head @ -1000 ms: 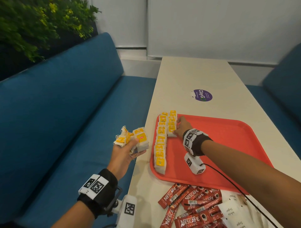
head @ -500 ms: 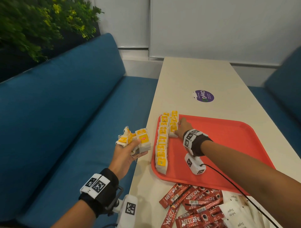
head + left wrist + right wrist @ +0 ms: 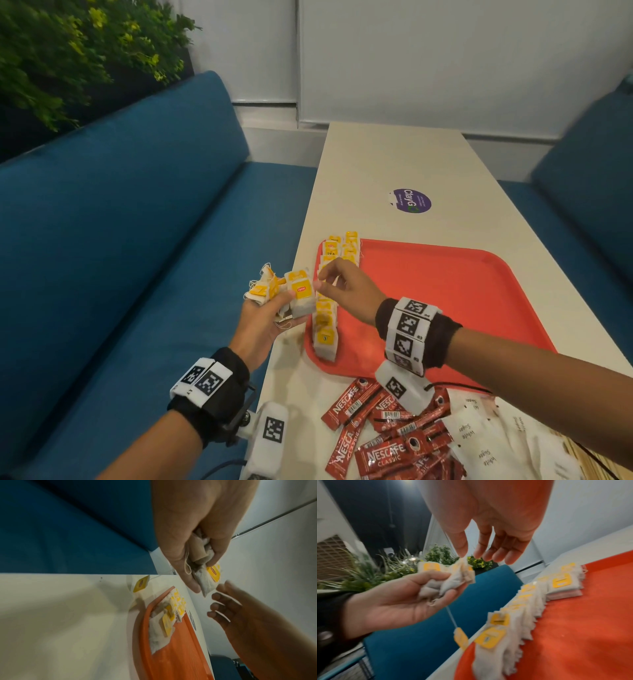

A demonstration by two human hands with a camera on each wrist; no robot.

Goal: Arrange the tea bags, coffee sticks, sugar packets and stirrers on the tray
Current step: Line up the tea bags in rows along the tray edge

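My left hand (image 3: 291, 308) grips a bunch of yellow-tagged tea bags (image 3: 299, 294) just off the table's left edge. One tag (image 3: 460, 638) dangles from the bunch on its string. My right hand (image 3: 320, 279) reaches over to the bunch with straight fingers, thumb and forefinger tips right at a bag's top corner (image 3: 464, 561), holding nothing. Two rows of tea bags (image 3: 325, 329) lie along the left side of the red tray (image 3: 445, 291). Red coffee sticks (image 3: 383, 445) and white sugar packets (image 3: 479, 445) lie in a heap on the table in front of the tray. No stirrers show.
The long cream table (image 3: 394, 161) carries a purple sticker (image 3: 411, 200) beyond the tray. Blue benches (image 3: 137, 240) run along both sides, with plants (image 3: 68, 51) behind the left one. Most of the tray's floor to the right of the rows is bare.
My right hand left the second row of tea bags on the tray and came left to the bunch. My left hand moved the bunch slightly closer to the table.
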